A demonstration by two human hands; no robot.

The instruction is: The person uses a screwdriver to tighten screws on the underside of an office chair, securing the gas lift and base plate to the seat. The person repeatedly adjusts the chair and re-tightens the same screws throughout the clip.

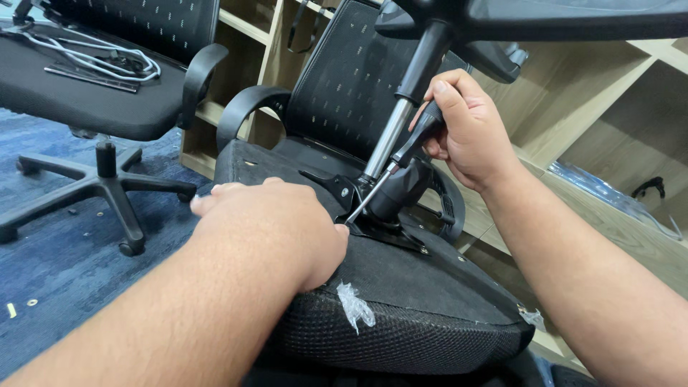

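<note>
An upturned black office chair seat (430, 287) lies before me, its metal mechanism plate (390, 233) facing up and the gas-lift column (390, 136) rising from it to the star base (559, 18) at the top. My right hand (466, 129) grips a black-handled screwdriver (401, 161), whose shaft tip meets the plate near the column's foot. My left hand (276, 226) presses flat on the seat's underside, fingers beside the screwdriver tip. What lies under the left hand is hidden.
A second black office chair (100, 100) stands upright at the left on blue carpet (50, 251), with cables and a strip on its seat. Wooden shelving (616, 93) runs behind and to the right. Small screws or washers lie on the carpet (21, 307).
</note>
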